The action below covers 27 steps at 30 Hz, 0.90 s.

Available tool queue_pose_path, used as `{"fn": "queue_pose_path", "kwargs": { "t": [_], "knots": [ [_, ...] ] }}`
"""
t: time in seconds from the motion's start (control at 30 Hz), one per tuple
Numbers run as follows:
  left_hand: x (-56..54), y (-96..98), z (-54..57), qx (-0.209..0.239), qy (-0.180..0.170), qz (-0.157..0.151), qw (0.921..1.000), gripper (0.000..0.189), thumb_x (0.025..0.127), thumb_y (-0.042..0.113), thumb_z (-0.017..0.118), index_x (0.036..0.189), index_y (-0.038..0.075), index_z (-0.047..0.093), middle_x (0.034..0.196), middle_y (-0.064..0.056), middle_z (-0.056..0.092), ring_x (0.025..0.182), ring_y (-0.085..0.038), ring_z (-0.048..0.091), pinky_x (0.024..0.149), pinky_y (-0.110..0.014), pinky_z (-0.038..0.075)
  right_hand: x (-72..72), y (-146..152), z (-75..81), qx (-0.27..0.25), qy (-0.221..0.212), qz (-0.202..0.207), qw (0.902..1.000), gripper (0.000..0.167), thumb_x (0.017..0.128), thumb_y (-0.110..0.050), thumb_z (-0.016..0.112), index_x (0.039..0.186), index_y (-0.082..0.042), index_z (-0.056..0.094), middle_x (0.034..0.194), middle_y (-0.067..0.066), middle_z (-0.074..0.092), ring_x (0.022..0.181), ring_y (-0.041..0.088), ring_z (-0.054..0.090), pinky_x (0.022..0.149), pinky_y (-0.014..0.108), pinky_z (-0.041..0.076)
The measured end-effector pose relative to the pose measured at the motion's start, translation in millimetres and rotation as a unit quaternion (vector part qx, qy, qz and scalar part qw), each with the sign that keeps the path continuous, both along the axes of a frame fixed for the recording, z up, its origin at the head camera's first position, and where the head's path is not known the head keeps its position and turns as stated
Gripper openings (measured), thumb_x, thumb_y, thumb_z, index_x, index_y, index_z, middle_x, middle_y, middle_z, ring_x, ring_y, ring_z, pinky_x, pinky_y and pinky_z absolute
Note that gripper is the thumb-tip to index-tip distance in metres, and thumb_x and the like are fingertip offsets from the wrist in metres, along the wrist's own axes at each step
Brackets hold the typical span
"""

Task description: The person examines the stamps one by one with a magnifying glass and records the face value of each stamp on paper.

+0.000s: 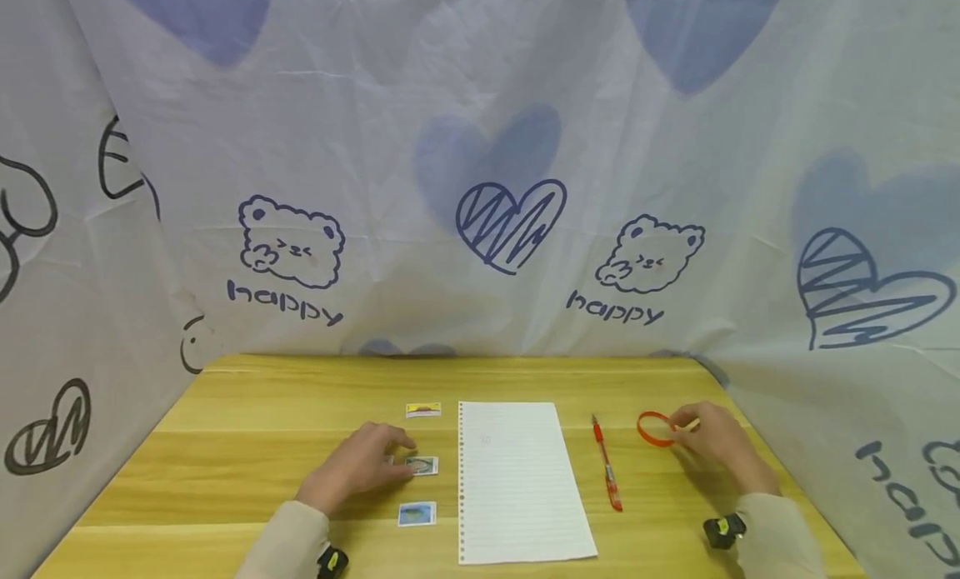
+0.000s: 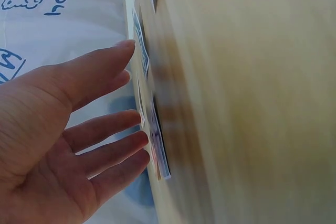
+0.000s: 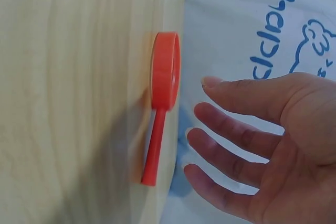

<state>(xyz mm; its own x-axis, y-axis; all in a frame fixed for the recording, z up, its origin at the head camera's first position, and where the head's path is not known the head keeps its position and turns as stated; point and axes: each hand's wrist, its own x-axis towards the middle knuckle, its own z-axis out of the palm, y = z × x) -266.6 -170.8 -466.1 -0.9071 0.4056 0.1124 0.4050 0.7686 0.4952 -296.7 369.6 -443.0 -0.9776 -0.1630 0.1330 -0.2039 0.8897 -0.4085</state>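
My left hand (image 1: 367,458) reaches over a small printed stamp (image 1: 423,466) with its fingers spread and relaxed. In the left wrist view the left hand (image 2: 79,129) has its fingertips near several small stamps (image 2: 161,150) seen edge-on; whether they touch is hard to tell. Another stamp (image 1: 423,410) lies beyond the hand, and a blue one (image 1: 417,514) nearer the front. My right hand (image 1: 712,433) hovers by a red magnifying glass (image 1: 654,428). In the right wrist view loosely bent fingers of the right hand (image 3: 262,140) stand apart from the magnifying glass (image 3: 165,72), which lies on the table.
A lined sheet of paper (image 1: 521,483) with punched holes lies in the middle of the wooden table (image 1: 247,429). To its right is a red pen (image 1: 607,462). A printed curtain (image 1: 405,271) hangs behind the table and along both sides.
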Motion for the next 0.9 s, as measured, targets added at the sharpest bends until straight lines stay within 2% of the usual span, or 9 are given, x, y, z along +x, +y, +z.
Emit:
{"fn": "queue_pose_path", "kwargs": {
  "t": [0.3,0.5,0.67,0.9],
  "knots": [
    [1.3,-1.7,-3.0,0.004,-0.004,0.003,1.0000,0.034,0.082,0.019,0.086,0.113,0.007,0.078,0.123,-0.015,0.075,0.121,-0.039,0.067,0.107,-0.058,0.050,3.8,7,-7.4,-0.015,-0.019,-0.013,0.9996,0.019,0.089,-0.006,0.074,0.106,0.002,0.075,0.104,0.023,0.076,0.087,0.032,0.072,0.074,0.043,0.058],
    [3.6,0.1,-1.5,0.008,-0.012,0.014,0.9998,0.034,0.082,0.018,0.086,0.113,0.007,0.078,0.131,-0.022,0.070,0.125,-0.045,0.063,0.110,-0.061,0.046,5.2,9,-11.7,-0.021,-0.002,-0.009,0.9997,0.018,0.088,-0.005,0.076,0.105,0.001,0.076,0.107,0.024,0.076,0.087,0.032,0.072,0.075,0.045,0.059],
    [4.0,1.7,0.0,0.010,-0.028,0.027,0.9992,0.032,0.083,0.019,0.086,0.112,0.008,0.079,0.136,-0.022,0.067,0.125,-0.044,0.063,0.109,-0.059,0.047,3.3,12,-14.4,-0.022,0.005,-0.004,0.9997,0.018,0.088,-0.005,0.077,0.105,0.001,0.076,0.107,0.023,0.076,0.092,0.037,0.072,0.079,0.049,0.059],
    [2.5,1.6,2.2,0.004,-0.027,0.032,0.9991,0.031,0.081,0.018,0.087,0.109,0.007,0.080,0.133,-0.022,0.069,0.128,-0.046,0.060,0.112,-0.060,0.044,-0.2,14,-18.5,-0.028,0.011,-0.003,0.9996,0.017,0.087,-0.006,0.077,0.103,0.001,0.077,0.106,0.022,0.077,0.095,0.040,0.070,0.083,0.053,0.058]
  ]
}}
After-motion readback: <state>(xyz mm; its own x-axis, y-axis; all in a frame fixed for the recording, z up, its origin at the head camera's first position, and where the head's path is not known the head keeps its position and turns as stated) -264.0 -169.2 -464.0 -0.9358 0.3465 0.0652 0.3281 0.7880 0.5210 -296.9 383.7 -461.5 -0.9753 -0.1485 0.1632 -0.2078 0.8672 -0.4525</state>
